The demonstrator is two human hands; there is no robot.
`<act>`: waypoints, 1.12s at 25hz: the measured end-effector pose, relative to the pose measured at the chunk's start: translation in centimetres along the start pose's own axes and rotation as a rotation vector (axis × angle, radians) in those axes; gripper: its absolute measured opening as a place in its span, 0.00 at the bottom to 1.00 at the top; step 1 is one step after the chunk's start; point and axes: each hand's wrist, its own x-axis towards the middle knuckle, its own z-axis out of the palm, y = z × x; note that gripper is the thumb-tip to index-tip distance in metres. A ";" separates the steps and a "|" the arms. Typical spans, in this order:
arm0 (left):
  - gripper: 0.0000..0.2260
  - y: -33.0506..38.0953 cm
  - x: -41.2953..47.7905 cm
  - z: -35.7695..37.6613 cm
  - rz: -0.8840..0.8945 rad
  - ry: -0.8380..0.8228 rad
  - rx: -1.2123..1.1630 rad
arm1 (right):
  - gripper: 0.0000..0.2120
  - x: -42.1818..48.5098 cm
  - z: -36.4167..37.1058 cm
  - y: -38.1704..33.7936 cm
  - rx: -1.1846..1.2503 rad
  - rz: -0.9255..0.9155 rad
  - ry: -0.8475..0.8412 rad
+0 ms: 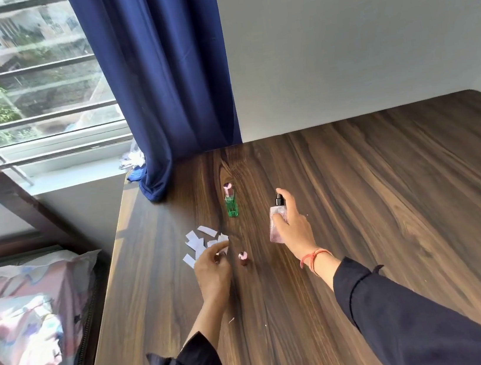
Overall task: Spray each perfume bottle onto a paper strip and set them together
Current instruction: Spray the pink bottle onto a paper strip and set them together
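1. The right hand reaches forward over the wooden table, its forearm coming in from the lower right in a dark sleeve, with an orange thread band at the wrist.
2. Its fingers are wrapped round a clear, pinkish perfume bottle, thumb on the near face, and the forefinger is raised over the black spray head.
3. That bottle is held off the table with its long axis close to upright, top leaning slightly away from the person; whether the nozzle faces the paper I cannot tell.
4. The left hand lies low at the table with the back of the hand up and the fingers curled, pinching a white paper strip at its fingertips.
5. Just beyond and to the left of that hand lies a loose scatter of paper strips, flat on the table and pointing various ways.
6. A green bottle with a pink cap stands upright further back, well apart from both hands.
7. A small dark bottle with a pink top stands upright just beside the left hand, between the two hands.
8. No label or writing can be read on any bottle.
9. A blue curtain hangs at the table's far edge.
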 end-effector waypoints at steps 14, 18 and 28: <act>0.20 7.4 -1.6 3.5 -0.059 -0.264 -0.449 | 0.15 -0.2 -2.6 -2.8 0.258 0.007 -0.298; 0.22 7.5 -1.6 3.7 -0.043 -0.295 -0.511 | 0.12 -0.2 -2.7 -3.0 0.247 0.007 -0.280; 0.22 7.1 -1.6 3.7 -0.090 -0.296 -0.555 | 0.08 -0.9 -2.6 -3.3 0.270 0.015 -0.269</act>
